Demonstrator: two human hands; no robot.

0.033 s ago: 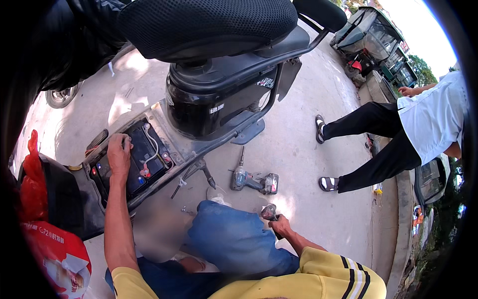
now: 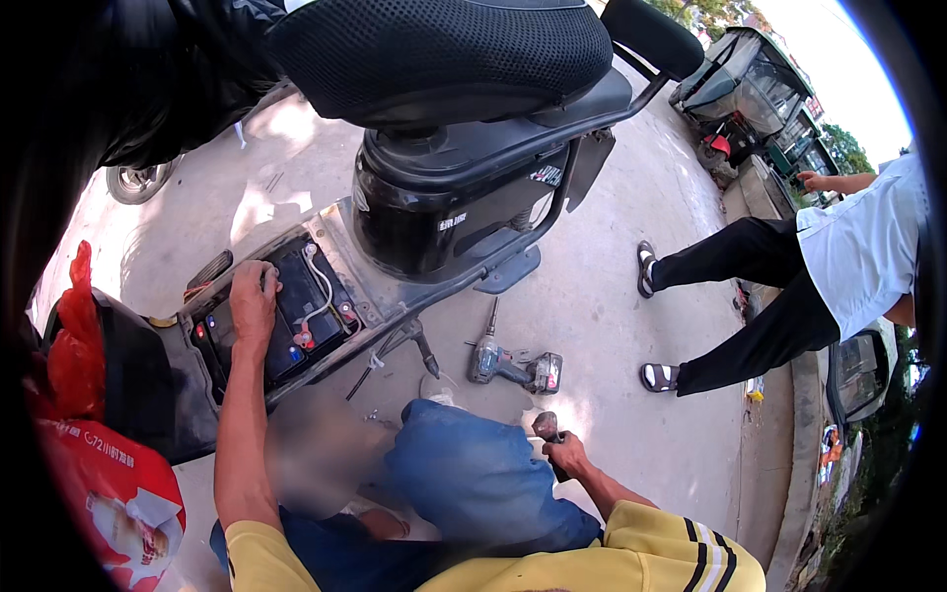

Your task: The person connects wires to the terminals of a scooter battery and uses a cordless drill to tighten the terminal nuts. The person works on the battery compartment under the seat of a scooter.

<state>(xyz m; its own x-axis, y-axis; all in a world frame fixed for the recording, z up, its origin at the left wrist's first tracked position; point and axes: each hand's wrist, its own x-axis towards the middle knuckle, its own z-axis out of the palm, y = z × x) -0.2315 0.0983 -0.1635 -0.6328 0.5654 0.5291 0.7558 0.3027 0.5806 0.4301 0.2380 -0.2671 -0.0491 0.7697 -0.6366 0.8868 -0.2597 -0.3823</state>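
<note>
My left hand [image 2: 254, 301] rests over the black batteries [image 2: 313, 288] in the open footboard of a black electric scooter [image 2: 419, 212]. Its fingers are bent and closed at the fingertips; whatever lies in them is hidden. A white cable [image 2: 326, 283] and red terminal caps [image 2: 304, 337] show beside it on the batteries. Beside my knee, my right hand [image 2: 567, 455] is wrapped around the handle of a dark hand tool with a rounded head [image 2: 545, 425]; its exact kind is unclear. On the ground ahead lies a cordless impact wrench [image 2: 505, 367].
A person [image 2: 779, 286] in a white shirt and black trousers stands at the right. The scooter seat [image 2: 454, 59] overhangs at the top. A red bag [image 2: 113, 493] is at the left. Parked covered vehicles [image 2: 755, 84] line the far right curb.
The view has shifted slightly, so the scooter and ground tools sit farther right in the picture. The tool in my right hand is turned a little; both hands keep nearly the same poses.
</note>
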